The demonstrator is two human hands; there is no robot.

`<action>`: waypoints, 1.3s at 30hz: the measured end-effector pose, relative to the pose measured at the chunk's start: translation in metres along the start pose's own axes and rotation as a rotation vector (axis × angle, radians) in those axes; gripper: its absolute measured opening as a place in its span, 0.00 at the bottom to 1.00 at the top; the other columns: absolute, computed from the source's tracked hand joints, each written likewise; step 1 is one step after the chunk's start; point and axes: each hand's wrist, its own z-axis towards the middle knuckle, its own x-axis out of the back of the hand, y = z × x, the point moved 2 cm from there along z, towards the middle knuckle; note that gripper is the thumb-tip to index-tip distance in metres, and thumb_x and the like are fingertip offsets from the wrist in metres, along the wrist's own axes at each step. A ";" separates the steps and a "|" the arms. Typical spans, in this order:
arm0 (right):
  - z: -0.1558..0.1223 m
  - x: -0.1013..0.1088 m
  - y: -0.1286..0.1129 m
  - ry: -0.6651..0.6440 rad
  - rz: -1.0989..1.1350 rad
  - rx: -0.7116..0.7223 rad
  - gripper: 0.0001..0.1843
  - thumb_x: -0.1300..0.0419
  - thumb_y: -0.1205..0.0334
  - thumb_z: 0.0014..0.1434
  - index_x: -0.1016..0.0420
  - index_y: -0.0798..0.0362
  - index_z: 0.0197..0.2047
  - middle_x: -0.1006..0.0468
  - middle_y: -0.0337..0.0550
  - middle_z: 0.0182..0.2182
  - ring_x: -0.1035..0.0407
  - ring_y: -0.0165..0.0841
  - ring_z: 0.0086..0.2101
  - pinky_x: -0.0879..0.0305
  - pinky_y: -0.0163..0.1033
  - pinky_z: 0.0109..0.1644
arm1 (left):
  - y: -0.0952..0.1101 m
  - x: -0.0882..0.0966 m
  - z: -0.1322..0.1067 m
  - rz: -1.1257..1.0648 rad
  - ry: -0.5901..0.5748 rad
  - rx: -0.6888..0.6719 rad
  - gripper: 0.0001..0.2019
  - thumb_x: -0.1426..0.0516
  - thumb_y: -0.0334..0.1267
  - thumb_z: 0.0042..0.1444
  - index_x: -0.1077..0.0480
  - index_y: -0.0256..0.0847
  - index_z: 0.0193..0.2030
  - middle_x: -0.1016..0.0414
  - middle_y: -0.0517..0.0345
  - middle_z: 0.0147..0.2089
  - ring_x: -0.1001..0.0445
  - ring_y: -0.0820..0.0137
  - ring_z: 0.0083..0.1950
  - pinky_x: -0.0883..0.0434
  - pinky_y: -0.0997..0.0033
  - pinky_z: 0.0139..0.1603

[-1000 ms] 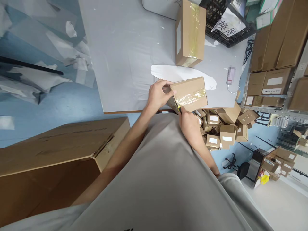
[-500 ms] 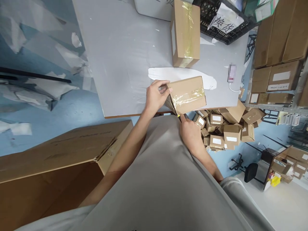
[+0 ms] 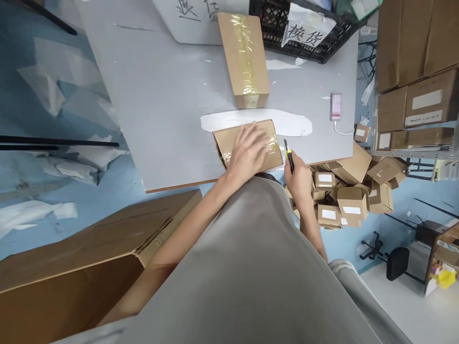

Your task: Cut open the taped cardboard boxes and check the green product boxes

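A small cardboard box point(image 3: 222, 138) with clear tape on top lies at the table's near edge. Over it my left hand point(image 3: 248, 150) is spread, palm down, its fingers slightly blurred. My right hand point(image 3: 299, 177) is closed around a yellow and black utility knife point(image 3: 289, 156), just right of the box. The blade points up and away, apart from the cardboard. Behind the box is a white strip point(image 3: 256, 122) on the table surface. A taller taped carton point(image 3: 245, 62) stands farther back.
A black plastic crate point(image 3: 276, 36) with a paper sign sits at the back of the grey table point(image 3: 161, 105). A phone point(image 3: 335, 106) on a cable lies to the right. Small boxes point(image 3: 351, 203) pile up on the floor at right; a large open carton point(image 3: 96, 229) stands at left.
My left hand has gone from the box's left edge to its top. My right hand has drawn the knife away from the box's left near corner to its right side.
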 end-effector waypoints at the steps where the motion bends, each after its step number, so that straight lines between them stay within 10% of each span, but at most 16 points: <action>1: 0.004 -0.003 0.004 -0.022 0.011 0.014 0.25 0.51 0.61 0.80 0.26 0.56 0.72 0.13 0.60 0.54 0.17 0.49 0.50 0.24 0.47 0.55 | 0.006 -0.009 0.003 0.002 -0.044 -0.014 0.16 0.43 0.45 0.79 0.20 0.50 0.65 0.21 0.51 0.74 0.36 0.48 0.85 0.49 0.26 0.89; 23: 0.047 0.008 -0.050 -0.383 -0.195 -0.073 0.32 0.55 0.69 0.82 0.45 0.65 0.84 0.14 0.68 0.57 0.14 0.47 0.53 0.21 0.45 0.58 | 0.000 -0.033 0.001 0.111 -0.074 0.036 0.18 0.46 0.44 0.81 0.22 0.49 0.69 0.21 0.49 0.75 0.34 0.51 0.85 0.46 0.30 0.89; 34: -0.001 0.007 -0.029 -0.522 -0.235 -0.212 0.31 0.54 0.69 0.80 0.38 0.64 0.82 0.10 0.67 0.48 0.12 0.53 0.50 0.21 0.50 0.53 | -0.001 -0.036 -0.003 0.096 -0.097 0.034 0.16 0.46 0.44 0.81 0.21 0.50 0.66 0.20 0.49 0.73 0.37 0.52 0.86 0.49 0.29 0.89; 39: -0.026 0.022 -0.010 -0.351 -0.137 -0.136 0.29 0.50 0.62 0.80 0.30 0.58 0.78 0.10 0.60 0.39 0.13 0.53 0.39 0.22 0.49 0.46 | 0.001 -0.032 -0.002 0.057 -0.083 0.058 0.16 0.45 0.48 0.80 0.20 0.51 0.64 0.20 0.50 0.73 0.36 0.51 0.86 0.49 0.28 0.89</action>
